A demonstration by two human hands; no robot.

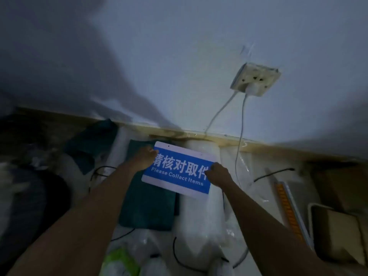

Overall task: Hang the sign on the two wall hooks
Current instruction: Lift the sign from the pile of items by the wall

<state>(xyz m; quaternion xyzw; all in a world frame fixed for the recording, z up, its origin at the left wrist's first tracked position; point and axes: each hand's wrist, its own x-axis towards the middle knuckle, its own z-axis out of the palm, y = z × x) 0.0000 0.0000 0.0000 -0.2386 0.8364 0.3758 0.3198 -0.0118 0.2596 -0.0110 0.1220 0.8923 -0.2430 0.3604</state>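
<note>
two hands are gripping the sign (180,169) low over clutter: left hand (143,157) and right hand (217,173) pinching opposite edges. hooks unseen; it wants lifting level, holes uppermost.

A sign (180,169) was held low before the wall (179,66), the left hand (144,157) at its left edge, the right hand (218,174) at its right. Above and right of the sign, a socket plate (255,79) sat on the wall, 2 cables (240,124) dropping from it. Below the sign lay a folded cloth (147,208) and a wrapped roll (201,216); right of the sign, a box (338,234).
</note>
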